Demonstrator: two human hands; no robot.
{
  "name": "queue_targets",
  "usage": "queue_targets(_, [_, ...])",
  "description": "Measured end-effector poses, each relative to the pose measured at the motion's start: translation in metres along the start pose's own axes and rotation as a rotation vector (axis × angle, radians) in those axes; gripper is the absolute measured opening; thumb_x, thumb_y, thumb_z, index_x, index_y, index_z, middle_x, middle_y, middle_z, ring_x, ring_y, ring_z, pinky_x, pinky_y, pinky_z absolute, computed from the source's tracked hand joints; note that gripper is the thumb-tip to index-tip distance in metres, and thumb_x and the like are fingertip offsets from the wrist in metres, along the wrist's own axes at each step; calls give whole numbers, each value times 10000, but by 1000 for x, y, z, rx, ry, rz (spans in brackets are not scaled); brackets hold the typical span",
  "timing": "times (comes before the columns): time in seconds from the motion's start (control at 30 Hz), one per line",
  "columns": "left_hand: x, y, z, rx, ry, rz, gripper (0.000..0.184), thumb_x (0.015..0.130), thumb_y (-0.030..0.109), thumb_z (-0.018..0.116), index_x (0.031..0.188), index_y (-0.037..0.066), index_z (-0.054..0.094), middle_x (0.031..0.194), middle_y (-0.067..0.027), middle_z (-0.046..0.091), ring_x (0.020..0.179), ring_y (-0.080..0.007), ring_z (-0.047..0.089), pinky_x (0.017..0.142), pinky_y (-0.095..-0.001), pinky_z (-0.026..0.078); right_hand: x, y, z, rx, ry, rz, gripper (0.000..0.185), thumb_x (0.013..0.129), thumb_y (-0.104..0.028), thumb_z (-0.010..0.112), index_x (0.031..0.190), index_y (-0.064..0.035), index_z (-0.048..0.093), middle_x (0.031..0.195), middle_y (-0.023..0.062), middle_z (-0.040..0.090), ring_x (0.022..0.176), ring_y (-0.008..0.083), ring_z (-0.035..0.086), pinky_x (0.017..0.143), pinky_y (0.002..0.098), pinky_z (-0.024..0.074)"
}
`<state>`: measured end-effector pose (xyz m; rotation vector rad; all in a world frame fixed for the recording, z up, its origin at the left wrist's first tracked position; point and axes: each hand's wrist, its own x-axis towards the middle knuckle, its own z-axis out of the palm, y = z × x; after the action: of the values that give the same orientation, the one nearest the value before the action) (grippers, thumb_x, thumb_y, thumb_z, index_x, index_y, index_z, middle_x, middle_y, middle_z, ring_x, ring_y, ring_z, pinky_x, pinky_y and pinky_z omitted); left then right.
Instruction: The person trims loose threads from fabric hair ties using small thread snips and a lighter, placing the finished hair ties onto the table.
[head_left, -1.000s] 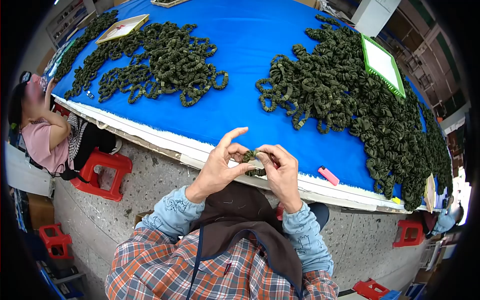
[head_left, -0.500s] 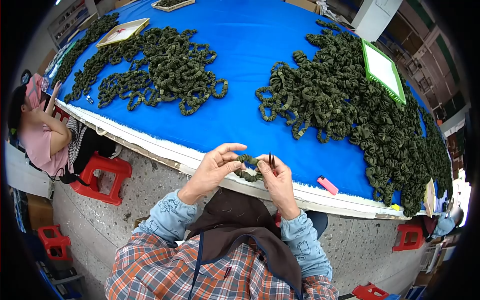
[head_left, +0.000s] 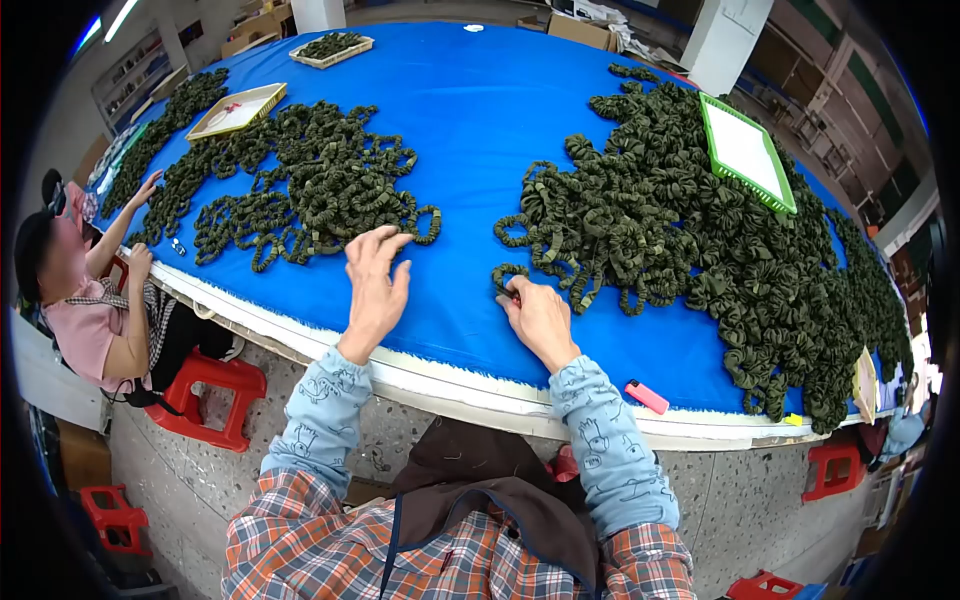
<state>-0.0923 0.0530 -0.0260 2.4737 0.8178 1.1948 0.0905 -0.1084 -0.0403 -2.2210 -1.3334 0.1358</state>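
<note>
My right hand (head_left: 541, 318) is closed at the near edge of the right pile, its fingertips on a dark green scrunchie (head_left: 508, 272) lying at the blue table cover. The snips it held before are mostly hidden under its fingers now. My left hand (head_left: 376, 290) is stretched out above the cover, fingers apart and holding nothing. Just beyond its fingertips is a loose scrunchie (head_left: 429, 226) at the right edge of the left pile of scrunchies (head_left: 335, 185). The large right pile of scrunchies (head_left: 640, 215) spreads beyond my right hand.
A green-rimmed tray (head_left: 748, 153) lies on the right pile, a yellowish tray (head_left: 237, 111) by the left one. A pink object (head_left: 647, 397) lies near the table's front edge. At the left, a person in pink (head_left: 90, 335) sits on a red stool (head_left: 215, 395).
Both hands have moved forward and apart from in front of my body. The scrunchie between them is now down beside the right pile under my right hand; my left hand has let go.
</note>
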Motion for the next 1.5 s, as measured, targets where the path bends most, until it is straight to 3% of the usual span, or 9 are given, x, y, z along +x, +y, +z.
queue_targets(0.17, [19,17,44,-124,-228,115,247,833,81,630,1075,118,662,1228,-67,552,1149,-296,427,958,-426,371,-42,-16,-17,-13,-31,11,184,777,-86,676,959,-64,665,797,109,706,648,329,647,607,397,506])
queue_targets(0.23, [38,25,68,-92,-316,34,219,843,89,637,1058,94,676,1217,-60,569,1128,-276,443,963,-390,389,-52,-10,-22,-41,-28,36,195,775,-90,681,968,-70,665,802,108,707,646,327,644,605,396,504])
queue_targets(0.37, [67,21,136,-241,-236,-41,200,848,93,638,1043,82,684,1104,-86,607,1102,-297,452,945,-393,398,-66,-1,-34,-115,-9,97,227,772,-101,694,996,-86,667,817,107,708,637,323,637,601,392,500])
queue_targets(0.5, [80,14,172,-117,-383,-18,167,847,36,636,1004,-1,683,984,-111,645,960,-256,542,803,-331,469,-74,8,-42,-33,-70,98,247,796,-119,683,1033,-59,642,798,111,671,600,293,614,574,388,488])
queue_targets(0.53, [82,20,168,-122,-379,-15,167,847,36,636,1004,-1,683,984,-111,645,960,-256,542,803,-331,469,-73,9,-47,-39,-67,98,247,796,-119,683,1033,-59,642,798,111,671,600,293,614,574,388,488])
queue_targets(0.67, [63,43,102,-542,-604,-458,105,853,22,646,942,-19,683,861,-90,659,759,-159,573,688,-250,478,-74,3,-60,427,-75,254,258,819,-122,699,1064,-57,650,772,56,634,574,193,546,555,328,463])
queue_targets(0.83, [19,42,72,-859,-610,-592,115,876,34,642,980,-8,666,910,-50,654,728,-77,561,675,-177,459,-47,-11,-35,765,155,199,241,847,-108,697,1076,-47,654,780,23,611,588,130,498,545,272,437])
queue_targets(1.17, [-15,40,63,-1406,-573,-754,112,908,32,624,1012,-1,649,934,-53,659,802,-90,598,758,-199,487,-38,-15,-3,524,341,-24,262,834,-31,698,1095,-40,675,847,48,651,611,132,532,550,250,445])
queue_targets(1.5, [-15,51,58,-1606,-573,-847,76,931,65,613,979,23,654,912,-52,662,811,-93,607,728,-189,478,-35,-12,3,529,389,-109,247,829,22,689,1072,-23,691,867,52,672,619,116,534,542,232,443])
